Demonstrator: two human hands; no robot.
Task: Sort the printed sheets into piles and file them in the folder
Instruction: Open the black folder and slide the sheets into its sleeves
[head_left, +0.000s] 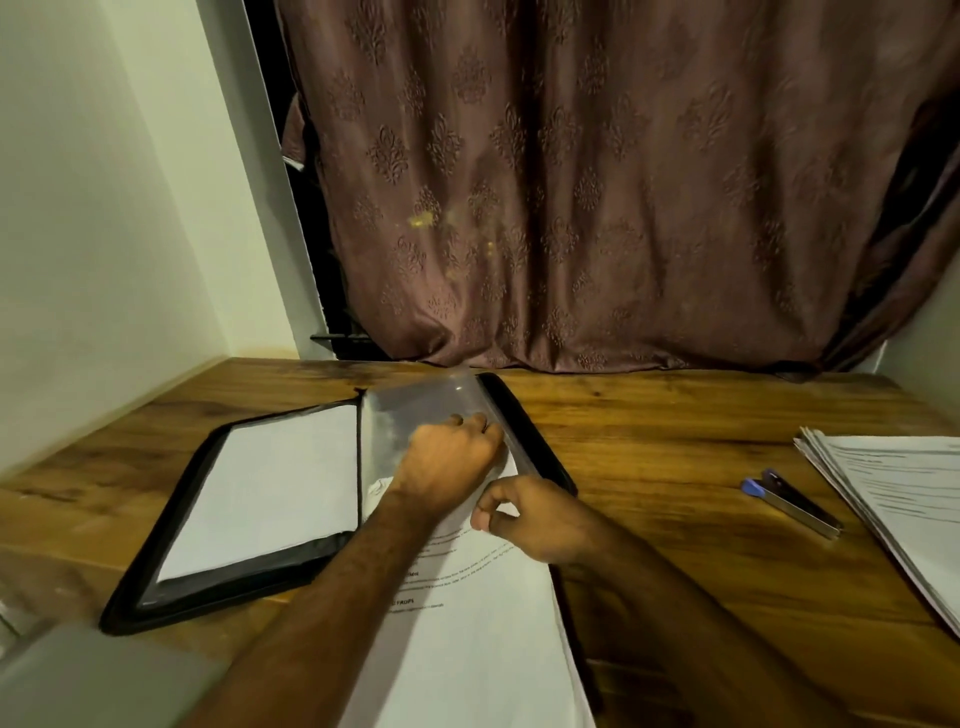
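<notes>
Lying open on the wooden counter (649, 457), a black zip folder (171, 530) shows a blank white sheet (270, 483) in its left half and a clear plastic sleeve (415, 405) over its right half. A printed sheet (467, 613) sits partly under that sleeve, its lower part sticking out toward the near edge. Left hand (449, 457) rests on the sleeve, fingers curled down at its right edge; whether they pinch the plastic cannot be told. Right hand (530, 514) is just below it, thumb and forefinger pinched together on the printed sheet's right edge. Further right, well apart from the folder, lies a blue-tipped stapler (792, 501), and beside it a stack of printed sheets (898, 499) reaches the frame edge. Behind the counter hangs a brown patterned curtain (597, 182); a pale wall (104, 208) stands at left.
</notes>
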